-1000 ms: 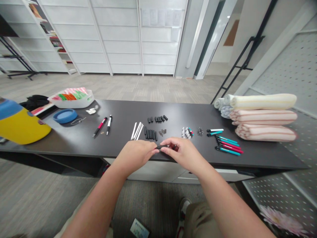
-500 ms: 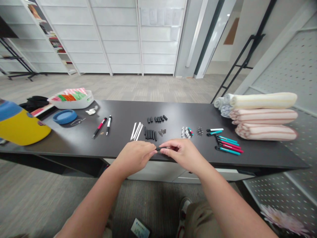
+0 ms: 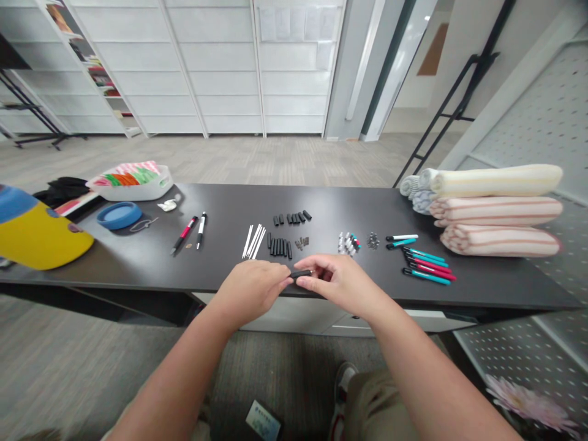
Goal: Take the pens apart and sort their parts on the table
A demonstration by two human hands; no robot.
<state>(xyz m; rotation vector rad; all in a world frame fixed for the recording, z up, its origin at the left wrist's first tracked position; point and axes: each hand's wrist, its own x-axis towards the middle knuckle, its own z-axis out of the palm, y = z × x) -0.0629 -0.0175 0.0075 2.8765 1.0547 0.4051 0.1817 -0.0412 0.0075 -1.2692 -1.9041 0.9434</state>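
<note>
Between my two hands, just above the table's front edge, is a black pen grip (image 3: pixel 301 274). My left hand (image 3: pixel 257 285) pinches its left end, and the fingers of my right hand (image 3: pixel 328 277) close around its right end, where a small shiny tip shows. Beyond the hands lie white refills (image 3: pixel 254 242), a row of black grips (image 3: pixel 280 247), shorter black pieces (image 3: pixel 294 217) and small springs (image 3: pixel 302 243). Right of these are white and coloured small parts (image 3: pixel 349 243), tiny metal pieces (image 3: pixel 373 240) and coloured pen barrels (image 3: pixel 427 264).
Two pens (image 3: pixel 201 231) lie to the left. Farther left are a blue round dish (image 3: pixel 119 215), a white basket (image 3: pixel 151 191) and a yellow-and-blue object (image 3: pixel 41 236). Rolled towels (image 3: pixel 500 211) are stacked at the right end of the dark table (image 3: pixel 220 202).
The fingers of my right hand have shifted slightly on the pen grip, and more of it shows. The view has turned a little; the left hand stays nearly still.
</note>
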